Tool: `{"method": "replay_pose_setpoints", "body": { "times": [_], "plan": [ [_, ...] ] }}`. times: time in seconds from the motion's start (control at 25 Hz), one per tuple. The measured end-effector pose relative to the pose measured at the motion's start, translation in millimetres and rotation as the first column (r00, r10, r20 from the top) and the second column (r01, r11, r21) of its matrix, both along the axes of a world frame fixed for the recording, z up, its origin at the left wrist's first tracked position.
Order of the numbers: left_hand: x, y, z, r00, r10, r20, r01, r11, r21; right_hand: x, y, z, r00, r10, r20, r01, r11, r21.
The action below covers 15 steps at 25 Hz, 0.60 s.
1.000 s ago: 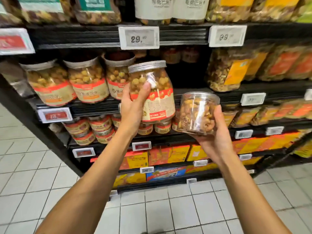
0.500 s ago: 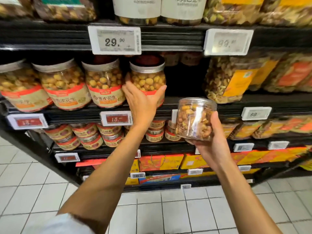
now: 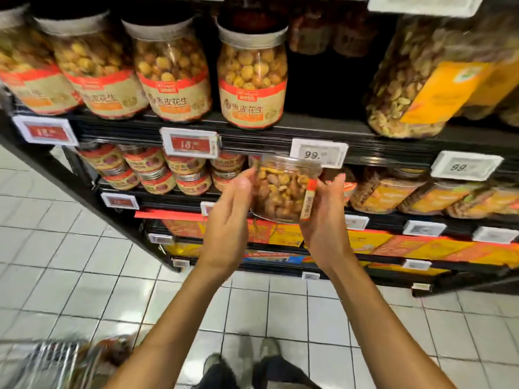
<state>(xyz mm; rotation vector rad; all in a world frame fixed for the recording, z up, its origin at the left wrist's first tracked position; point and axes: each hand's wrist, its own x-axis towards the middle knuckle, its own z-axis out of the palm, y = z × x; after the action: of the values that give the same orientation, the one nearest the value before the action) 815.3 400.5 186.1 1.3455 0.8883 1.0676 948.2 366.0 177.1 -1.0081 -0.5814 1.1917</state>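
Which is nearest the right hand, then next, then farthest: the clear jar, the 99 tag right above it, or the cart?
1. Clear jar: held by the right hand.
2. 99 tag: just above it.
3. Cart: far lower left.

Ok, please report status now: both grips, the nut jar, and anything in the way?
Right grip holds clear nut jar from its right side. Left grip open, at jar's left side. Shelf price tag close behind jar.
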Motion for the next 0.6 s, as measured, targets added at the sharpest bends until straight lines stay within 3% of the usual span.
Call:
{"method": "replay_pose_setpoints", "body": {
  "times": [0.16,0.32,0.44,0.6],
  "plan": [
    [-10.8,0.1,-10.4,0.994,-0.035,0.105,0.040,0.998,-0.040,-19.7,-26.7,-11.1,1.000,-0.006,-0.028,0.007,0.999,0.041],
    [-53.5,-0.6,-50.4,0.992,-0.039,0.117,0.054,0.990,-0.133,-58.5,-52.7,-42.1,0.986,-0.114,0.122,0.122,0.991,-0.060],
    [-81.7,-7.8,-86.6,0.994,-0.004,0.106,0.027,0.976,-0.218,-86.0,-63.3,-72.8,0.958,-0.092,0.270,0.134,0.981,-0.139],
    [-91.3,-10.5,-109.5,0.982,-0.046,0.182,0.083,0.975,-0.206,-102.4,-70.4,-87.3,0.974,-0.066,0.219,0.097,0.986,-0.136]
  ]
}}
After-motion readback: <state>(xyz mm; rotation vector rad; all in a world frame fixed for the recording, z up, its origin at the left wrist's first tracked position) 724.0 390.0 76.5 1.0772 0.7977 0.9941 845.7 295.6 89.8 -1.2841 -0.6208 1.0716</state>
